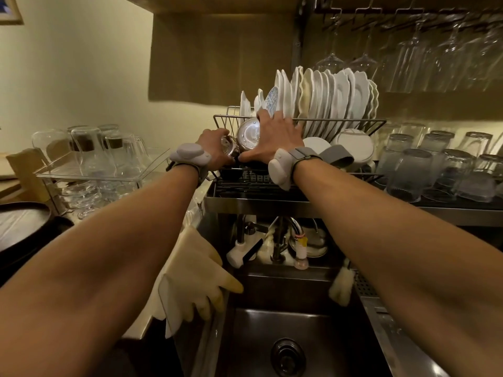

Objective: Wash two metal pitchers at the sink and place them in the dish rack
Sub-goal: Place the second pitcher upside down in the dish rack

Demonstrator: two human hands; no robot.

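Both arms reach up to the wire dish rack (353,121) above the sink (272,322). My right hand (275,140) wraps around a large metal pitcher (247,134) lying on its side at the rack's left end, its wet round bottom facing me. My left hand (215,148) grips a smaller metal pitcher (228,148) right beside it, touching the larger one. Each wrist carries a grey strapped device. Both pitchers are partly hidden by my fingers.
White plates (326,96) stand upright in the rack. Upturned glasses (435,164) fill the shelf to the right, and more glassware (95,151) sits in a clear tray on the left. Rubber gloves (196,276) hang over the sink's left edge. Taps (296,235) sit below the rack, and wine glasses (408,50) hang overhead.
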